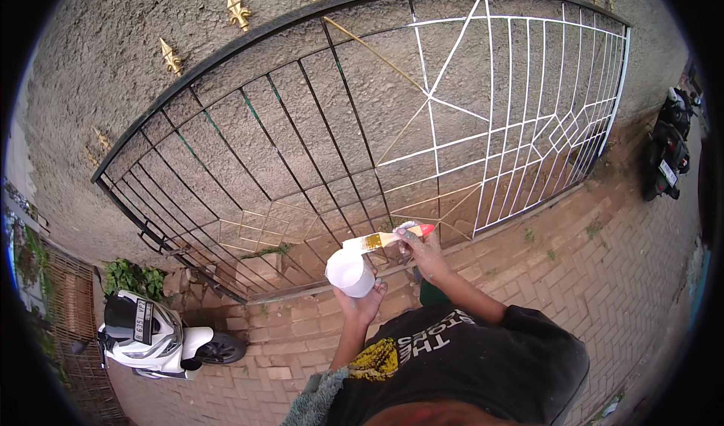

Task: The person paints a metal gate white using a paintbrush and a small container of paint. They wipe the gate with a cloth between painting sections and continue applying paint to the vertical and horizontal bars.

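Observation:
My left hand (363,304) holds a white cup (352,279) of white paint from below and the side. In my right hand (421,250) is a paintbrush (389,237) with a pale handle and red tip. Its white-coated bristles (355,246) are at the cup's rim; whether they touch it cannot be told. Before me stands a metal gate (362,168) against a rough wall. White paint covers the bars on its right part (512,75), while the left bars (285,100) are black with green patches. Some diagonal pieces (370,45) are gold.
Gold spearhead finials (237,10) rise above the gate's black top rail (254,27). A white motor scooter (164,335) is parked at the left, a dark motorcycle (667,148) at the far right. Brick paving (565,290) lies underfoot. Leafy plants (133,279) grow beside a woven bamboo fence (73,313).

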The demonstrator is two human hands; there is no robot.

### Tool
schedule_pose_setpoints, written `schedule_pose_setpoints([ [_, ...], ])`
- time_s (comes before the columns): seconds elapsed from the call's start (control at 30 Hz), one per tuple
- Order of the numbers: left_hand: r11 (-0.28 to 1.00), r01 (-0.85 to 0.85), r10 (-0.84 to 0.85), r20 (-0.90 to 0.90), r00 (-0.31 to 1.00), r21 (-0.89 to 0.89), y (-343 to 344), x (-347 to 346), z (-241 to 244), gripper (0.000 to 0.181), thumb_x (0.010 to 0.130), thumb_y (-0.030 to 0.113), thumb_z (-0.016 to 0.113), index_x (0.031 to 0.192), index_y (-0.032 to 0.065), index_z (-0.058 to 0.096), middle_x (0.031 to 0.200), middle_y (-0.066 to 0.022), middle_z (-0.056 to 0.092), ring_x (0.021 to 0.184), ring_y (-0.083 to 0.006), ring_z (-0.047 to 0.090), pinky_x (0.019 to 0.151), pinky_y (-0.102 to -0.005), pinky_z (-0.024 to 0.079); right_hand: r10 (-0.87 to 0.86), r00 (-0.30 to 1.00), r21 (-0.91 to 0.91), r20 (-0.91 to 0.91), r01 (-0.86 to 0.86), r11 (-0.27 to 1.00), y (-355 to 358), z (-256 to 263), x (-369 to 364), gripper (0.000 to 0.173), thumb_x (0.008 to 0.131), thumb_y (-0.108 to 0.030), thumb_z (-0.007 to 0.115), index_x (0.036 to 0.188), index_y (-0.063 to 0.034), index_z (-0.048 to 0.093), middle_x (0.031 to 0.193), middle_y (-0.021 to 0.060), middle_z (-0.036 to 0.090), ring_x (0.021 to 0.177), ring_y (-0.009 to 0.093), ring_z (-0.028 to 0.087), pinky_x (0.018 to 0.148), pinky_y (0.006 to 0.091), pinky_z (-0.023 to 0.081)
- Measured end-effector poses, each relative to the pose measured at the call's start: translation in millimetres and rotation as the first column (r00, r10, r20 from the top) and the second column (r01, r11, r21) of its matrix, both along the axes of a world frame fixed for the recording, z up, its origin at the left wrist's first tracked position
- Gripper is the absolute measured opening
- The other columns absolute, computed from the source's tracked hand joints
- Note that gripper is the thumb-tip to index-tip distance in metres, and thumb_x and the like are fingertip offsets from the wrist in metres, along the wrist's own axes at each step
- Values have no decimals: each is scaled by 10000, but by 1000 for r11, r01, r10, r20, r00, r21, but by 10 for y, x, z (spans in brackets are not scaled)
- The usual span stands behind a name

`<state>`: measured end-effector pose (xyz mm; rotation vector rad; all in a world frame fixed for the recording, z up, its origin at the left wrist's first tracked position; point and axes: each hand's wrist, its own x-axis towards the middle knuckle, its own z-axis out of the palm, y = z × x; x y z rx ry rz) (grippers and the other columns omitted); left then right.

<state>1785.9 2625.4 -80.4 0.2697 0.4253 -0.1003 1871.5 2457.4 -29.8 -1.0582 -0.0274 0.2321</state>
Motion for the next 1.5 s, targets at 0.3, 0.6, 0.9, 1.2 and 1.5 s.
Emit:
schedule_pose_setpoints([
  [0.3, 999, 25, -25, 5, 1000, 36, 33, 714, 45, 626, 868, 684, 409, 1081, 126, 593, 918, -166, 606, 719, -290, 536, 681, -399, 422, -495, 860, 75, 128, 489, 869, -450, 421, 1457, 144, 943, -201, 651, 1002, -78, 606, 761, -20, 606, 625, 35, 481, 527, 195, 373],
  [0.6, 994, -44, 40, 33, 999, 101, 26, 1642, 273, 592, 891, 635, 399, 1080, 101, 570, 927, -168, 590, 710, -268, 499, 686, -386, 418, -736, 479, 197, 479, 758, 622, -723, 1217, 3070, 175, 944, -157, 650, 1060, -38, 592, 758, 14, 593, 588, 59, 515, 497, 212, 416],
  [0.9, 989, -91, 88, 31, 996, 112, -69, 2182, 178, 596, 892, 610, 410, 1060, 62, 572, 934, -165, 589, 712, -271, 513, 693, -387, 419, -635, 269, 108, 724, 865, 490, -494, 883, 3877, 162, 896, -86, 658, 1032, -5, 619, 912, 89, 642, 770, 171, 622, 665, 278, 495],
  [1.2, 987, -70, 77, -44, 996, 145, -98, 2419, 238, 580, 901, 601, 403, 1062, 77, 592, 906, -171, 598, 701, -278, 532, 679, -390, 433, -385, 207, 43, 899, 835, 549, -389, 871, 3822, 228, 765, 43, 624, 989, 8, 648, 970, 157, 658, 917, 309, 645, 802, 379, 500],
  [1.5, 988, 43, -47, 25, 999, 145, 41, 2733, 238, 625, 879, 663, 389, 1104, 117, 594, 948, -167, 608, 712, -284, 542, 698, -401, 434, -480, 113, 110, 870, 905, 411, -607, 893, 3747, 318, 764, 37, 650, 1081, 22, 628, 1051, 160, 654, 964, 295, 647, 871, 374, 500],
])
